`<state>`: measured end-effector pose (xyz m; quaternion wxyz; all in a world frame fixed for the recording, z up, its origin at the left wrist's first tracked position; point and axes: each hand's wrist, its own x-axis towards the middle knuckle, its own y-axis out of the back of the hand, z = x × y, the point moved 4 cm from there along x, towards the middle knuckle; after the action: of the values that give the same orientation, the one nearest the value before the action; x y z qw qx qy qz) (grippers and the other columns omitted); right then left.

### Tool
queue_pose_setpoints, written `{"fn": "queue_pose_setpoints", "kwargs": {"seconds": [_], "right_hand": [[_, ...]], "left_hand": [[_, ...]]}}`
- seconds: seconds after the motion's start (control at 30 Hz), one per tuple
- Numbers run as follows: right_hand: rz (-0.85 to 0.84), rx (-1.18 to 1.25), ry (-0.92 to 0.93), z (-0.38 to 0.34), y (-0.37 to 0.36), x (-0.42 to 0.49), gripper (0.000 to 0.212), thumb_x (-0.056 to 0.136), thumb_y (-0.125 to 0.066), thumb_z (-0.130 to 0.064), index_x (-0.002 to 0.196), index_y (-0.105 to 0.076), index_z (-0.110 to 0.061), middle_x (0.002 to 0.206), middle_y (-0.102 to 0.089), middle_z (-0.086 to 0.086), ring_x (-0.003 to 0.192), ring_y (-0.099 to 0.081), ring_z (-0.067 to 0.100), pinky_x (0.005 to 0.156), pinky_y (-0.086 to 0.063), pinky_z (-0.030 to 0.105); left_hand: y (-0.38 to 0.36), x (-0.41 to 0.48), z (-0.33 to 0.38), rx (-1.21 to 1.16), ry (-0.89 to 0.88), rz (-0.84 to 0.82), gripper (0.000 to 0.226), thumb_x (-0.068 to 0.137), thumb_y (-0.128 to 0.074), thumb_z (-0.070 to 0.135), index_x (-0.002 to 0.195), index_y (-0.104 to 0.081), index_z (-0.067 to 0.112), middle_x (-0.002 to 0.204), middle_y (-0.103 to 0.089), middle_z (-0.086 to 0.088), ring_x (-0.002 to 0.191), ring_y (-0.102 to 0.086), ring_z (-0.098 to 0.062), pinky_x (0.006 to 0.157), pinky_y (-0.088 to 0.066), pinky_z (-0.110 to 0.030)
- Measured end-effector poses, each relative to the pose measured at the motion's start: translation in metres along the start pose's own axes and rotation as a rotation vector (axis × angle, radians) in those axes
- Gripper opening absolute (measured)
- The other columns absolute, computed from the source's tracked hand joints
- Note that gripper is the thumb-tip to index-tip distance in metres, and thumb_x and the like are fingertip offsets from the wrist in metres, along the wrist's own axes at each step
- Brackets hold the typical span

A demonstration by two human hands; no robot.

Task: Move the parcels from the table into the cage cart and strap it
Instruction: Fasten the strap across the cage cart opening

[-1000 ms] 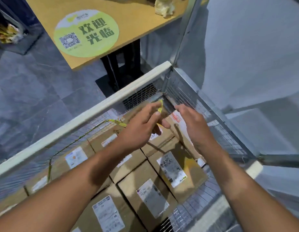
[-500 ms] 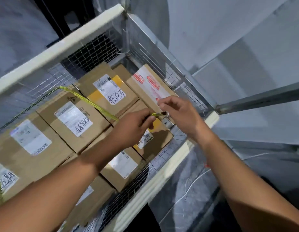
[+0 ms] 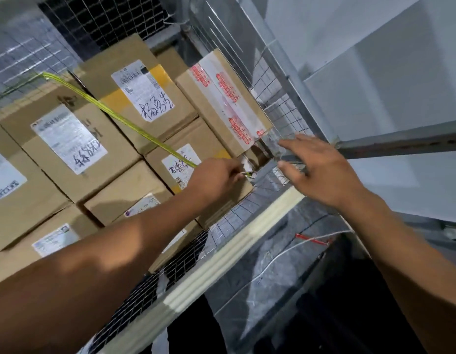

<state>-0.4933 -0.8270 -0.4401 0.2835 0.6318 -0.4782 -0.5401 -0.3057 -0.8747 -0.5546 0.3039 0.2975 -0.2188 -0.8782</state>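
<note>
Across the stacked parcels (image 3: 68,139) inside the cage cart (image 3: 247,241), yellow strap (image 3: 124,121) runs diagonally to the near corner. Left hand (image 3: 214,180) pinches its end there. Right hand (image 3: 321,172) just beside, fingers spread straight at the mesh wall (image 3: 280,108); contact unclear.

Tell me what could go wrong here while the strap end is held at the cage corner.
1. The left hand pinches only the tip of the yellow strap, drawn across the parcels; a slip could let it whip back.
2. The right hand is spread open at the wire mesh; fingers could snag there.
3. The red-taped parcel sits tilted against the mesh, beside the strap's line, so it may stay unsecured.
</note>
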Motion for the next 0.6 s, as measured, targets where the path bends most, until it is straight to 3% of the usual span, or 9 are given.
{"fn": "queue_pose_setpoints", "kwargs": {"seconds": [0.1,0.2,0.3,0.37,0.47,0.6], "right_hand": [[0.001,-0.087,0.018,-0.005,-0.010,0.014,0.053,0.101,-0.060,-0.047,0.148,-0.057,-0.023,0.148,-0.060,0.001,0.150,-0.039,0.024,0.125,-0.024,0.041],[-0.023,-0.151,-0.015,-0.005,-0.014,0.022,0.060,0.099,-0.044,-0.062,0.153,-0.049,-0.036,0.153,-0.055,-0.004,0.153,-0.034,0.021,0.121,-0.028,0.042],[0.006,-0.143,-0.096,0.000,-0.015,0.026,0.060,0.100,-0.051,-0.053,0.158,-0.037,-0.044,0.157,-0.049,-0.008,0.154,-0.031,0.017,0.112,-0.039,0.043],[0.019,-0.141,-0.149,0.002,-0.017,0.029,0.062,0.101,-0.051,-0.046,0.159,-0.032,-0.045,0.159,-0.046,-0.009,0.154,-0.029,0.015,0.108,-0.044,0.044],[0.076,-0.127,-0.177,0.003,-0.018,0.028,0.061,0.100,-0.052,-0.037,0.158,-0.037,-0.041,0.157,-0.048,-0.005,0.153,-0.033,0.018,0.101,-0.049,0.048],[0.088,-0.131,-0.158,0.003,-0.019,0.027,0.060,0.098,-0.048,-0.034,0.158,-0.039,-0.038,0.154,-0.053,-0.002,0.154,-0.032,0.018,0.100,-0.049,0.050]], "left_hand": [[-0.012,0.006,-0.005,0.027,-0.050,0.026,0.023,0.104,-0.062,0.028,0.119,-0.079,0.024,0.102,-0.079,-0.003,0.089,-0.071,-0.026,0.077,-0.056,-0.036],[-0.028,0.015,-0.003,0.168,-0.206,0.028,0.021,0.105,-0.061,0.030,0.108,-0.079,0.020,0.097,-0.076,-0.005,0.093,-0.069,-0.028,0.086,-0.053,-0.041],[-0.047,0.027,-0.007,0.354,-0.284,-0.041,0.025,0.108,-0.054,0.037,0.124,-0.072,0.031,0.124,-0.073,0.005,0.128,-0.058,-0.015,0.113,-0.036,-0.037],[-0.057,0.034,-0.011,0.340,-0.280,-0.041,0.027,0.107,-0.056,0.034,0.128,-0.072,0.028,0.133,-0.071,0.003,0.141,-0.049,-0.016,0.117,-0.025,-0.037],[-0.071,0.037,-0.005,0.315,-0.289,0.001,0.027,0.106,-0.056,0.029,0.126,-0.074,0.024,0.137,-0.070,0.002,0.147,-0.042,-0.017,0.114,-0.020,-0.036],[-0.093,0.039,0.005,0.312,-0.268,-0.048,0.033,0.106,-0.051,0.023,0.137,-0.064,0.028,0.141,-0.065,0.010,0.140,-0.048,-0.014,0.116,-0.025,-0.030]]}}
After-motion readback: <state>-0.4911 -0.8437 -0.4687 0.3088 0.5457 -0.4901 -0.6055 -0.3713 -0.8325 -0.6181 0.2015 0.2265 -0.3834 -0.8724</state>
